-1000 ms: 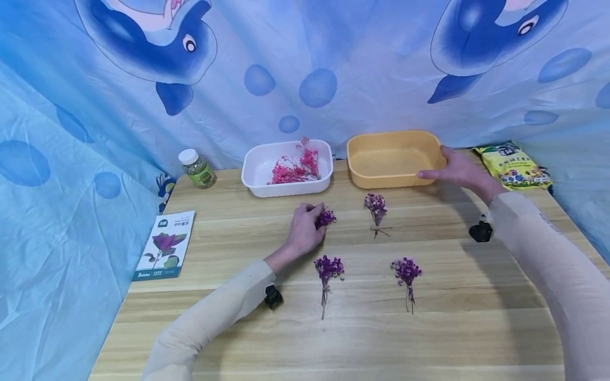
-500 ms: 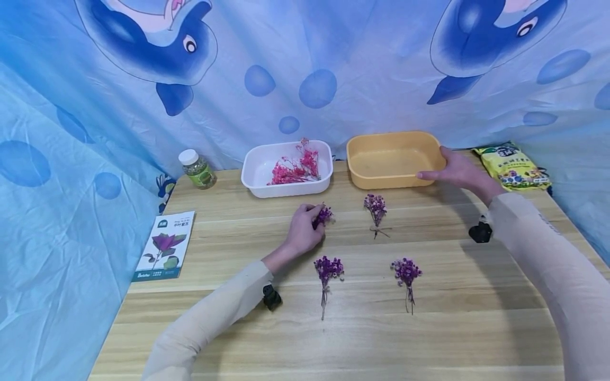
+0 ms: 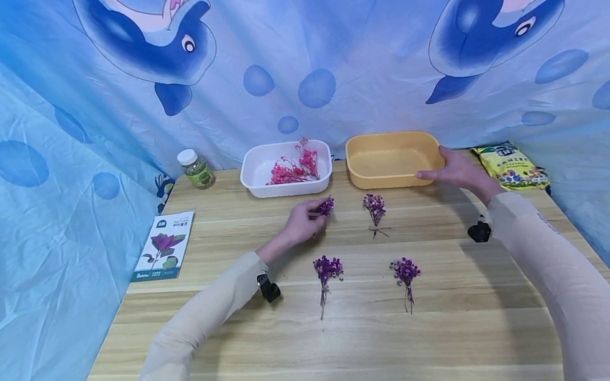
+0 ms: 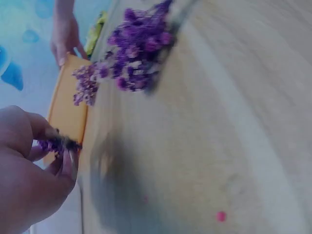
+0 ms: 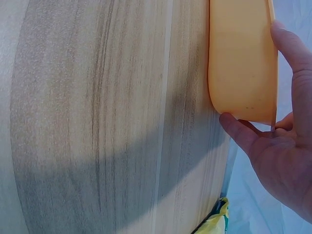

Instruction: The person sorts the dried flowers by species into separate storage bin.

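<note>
My left hand (image 3: 301, 222) pinches a small bunch of purple dried flowers (image 3: 326, 205) between thumb and fingers, just above the table; most of its stems are hidden by the hand. In the left wrist view the held flower heads (image 4: 48, 145) show beyond the fingertips. My right hand (image 3: 461, 168) grips the right end of an orange plastic box (image 3: 393, 181), thumb at the front corner and fingers at the back, as the right wrist view shows. Three more tied purple bunches lie on the wood: one near the box (image 3: 375, 207), one front left (image 3: 328, 269), one front right (image 3: 406, 271).
Left of the orange box stands a white box (image 3: 286, 189) with pink dried flowers (image 3: 297, 170) in it. A white-lidded jar (image 3: 197, 169) and a flower-printed booklet (image 3: 164, 246) are at the left. On the right lies a yellow packet (image 3: 512, 166). A curtain hangs behind.
My left hand has lifted the purple flower bunch off the table and moved it slightly up and away from me. The right hand stays at the orange box.
</note>
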`<state>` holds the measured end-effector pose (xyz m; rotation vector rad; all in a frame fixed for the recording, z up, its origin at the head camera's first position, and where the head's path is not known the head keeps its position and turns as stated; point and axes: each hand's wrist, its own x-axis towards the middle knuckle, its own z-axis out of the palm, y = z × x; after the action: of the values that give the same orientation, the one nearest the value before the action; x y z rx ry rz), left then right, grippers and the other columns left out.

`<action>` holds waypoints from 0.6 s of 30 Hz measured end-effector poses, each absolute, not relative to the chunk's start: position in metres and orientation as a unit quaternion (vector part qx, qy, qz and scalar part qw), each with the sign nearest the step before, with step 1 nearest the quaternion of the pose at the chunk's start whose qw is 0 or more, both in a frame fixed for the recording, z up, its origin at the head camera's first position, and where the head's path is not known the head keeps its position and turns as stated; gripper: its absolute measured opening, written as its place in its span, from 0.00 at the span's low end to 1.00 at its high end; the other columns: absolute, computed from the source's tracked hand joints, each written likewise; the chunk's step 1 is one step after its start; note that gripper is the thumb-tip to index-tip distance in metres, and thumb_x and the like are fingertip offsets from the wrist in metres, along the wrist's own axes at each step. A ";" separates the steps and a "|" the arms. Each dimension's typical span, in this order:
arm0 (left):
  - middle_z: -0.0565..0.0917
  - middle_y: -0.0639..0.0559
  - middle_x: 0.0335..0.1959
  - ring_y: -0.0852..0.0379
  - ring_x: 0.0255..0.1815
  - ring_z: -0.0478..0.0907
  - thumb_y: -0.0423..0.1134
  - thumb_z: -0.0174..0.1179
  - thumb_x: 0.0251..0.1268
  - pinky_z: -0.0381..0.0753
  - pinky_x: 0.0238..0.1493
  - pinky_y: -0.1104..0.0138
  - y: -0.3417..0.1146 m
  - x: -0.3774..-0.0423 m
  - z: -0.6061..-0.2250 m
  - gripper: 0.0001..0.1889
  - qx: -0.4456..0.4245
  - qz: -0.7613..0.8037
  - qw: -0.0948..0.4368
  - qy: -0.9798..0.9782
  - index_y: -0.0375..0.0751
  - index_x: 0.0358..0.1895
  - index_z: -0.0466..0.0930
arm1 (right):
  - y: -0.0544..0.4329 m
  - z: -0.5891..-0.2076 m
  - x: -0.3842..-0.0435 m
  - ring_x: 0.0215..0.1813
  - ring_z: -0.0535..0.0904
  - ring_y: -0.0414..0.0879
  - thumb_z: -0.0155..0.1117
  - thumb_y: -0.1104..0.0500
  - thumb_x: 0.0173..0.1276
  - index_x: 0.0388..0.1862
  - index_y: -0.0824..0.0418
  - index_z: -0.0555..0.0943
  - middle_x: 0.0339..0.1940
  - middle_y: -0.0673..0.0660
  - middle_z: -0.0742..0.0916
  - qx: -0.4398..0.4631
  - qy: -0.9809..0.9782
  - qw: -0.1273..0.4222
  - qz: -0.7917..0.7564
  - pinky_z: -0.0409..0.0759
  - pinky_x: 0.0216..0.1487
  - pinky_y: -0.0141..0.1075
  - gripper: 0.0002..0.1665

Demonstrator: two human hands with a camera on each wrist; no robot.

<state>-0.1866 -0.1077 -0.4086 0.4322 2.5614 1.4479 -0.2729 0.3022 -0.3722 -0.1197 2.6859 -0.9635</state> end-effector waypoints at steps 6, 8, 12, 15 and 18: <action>0.72 0.39 0.70 0.56 0.30 0.76 0.27 0.59 0.69 0.81 0.25 0.67 -0.107 -0.193 -0.398 0.31 0.073 0.574 0.177 0.796 0.46 0.74 0.67 | 0.302 -0.373 -0.273 0.76 0.43 0.75 0.68 0.28 0.59 0.78 0.68 0.27 0.77 0.78 0.43 -0.038 0.932 0.141 -0.332 0.48 0.73 0.65 0.78; 0.73 0.39 0.68 0.55 0.32 0.79 0.27 0.57 0.70 0.83 0.29 0.68 -0.107 -0.196 -0.397 0.31 0.055 0.611 0.203 0.763 0.47 0.75 0.65 | 0.302 -0.373 -0.273 0.76 0.43 0.75 0.67 0.28 0.59 0.78 0.68 0.27 0.77 0.77 0.43 -0.038 0.932 0.142 -0.331 0.48 0.73 0.65 0.78; 0.76 0.34 0.63 0.38 0.54 0.80 0.25 0.51 0.73 0.83 0.53 0.57 -0.105 -0.200 -0.396 0.30 0.024 0.710 0.251 0.657 0.42 0.76 0.61 | 0.301 -0.372 -0.273 0.76 0.43 0.75 0.67 0.28 0.60 0.78 0.68 0.27 0.77 0.78 0.43 -0.037 0.933 0.143 -0.328 0.48 0.73 0.65 0.78; 0.74 0.27 0.63 0.31 0.66 0.69 0.23 0.46 0.73 0.70 0.67 0.47 -0.103 -0.202 -0.398 0.30 0.004 0.765 0.281 0.579 0.37 0.77 0.58 | 0.302 -0.372 -0.273 0.76 0.43 0.75 0.67 0.28 0.60 0.77 0.68 0.27 0.77 0.78 0.43 -0.037 0.933 0.144 -0.327 0.48 0.73 0.65 0.77; 0.72 0.24 0.63 0.29 0.68 0.66 0.22 0.45 0.72 0.65 0.69 0.44 -0.102 -0.203 -0.400 0.28 -0.003 0.789 0.294 0.540 0.30 0.74 0.59 | 0.302 -0.372 -0.272 0.76 0.43 0.74 0.67 0.29 0.60 0.78 0.68 0.27 0.77 0.77 0.43 -0.036 0.933 0.145 -0.327 0.48 0.73 0.65 0.77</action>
<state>-0.2033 -0.1022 -0.4003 -0.0070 1.4367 2.1001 -0.2724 0.3019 -0.3715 -0.1029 2.6884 -0.9423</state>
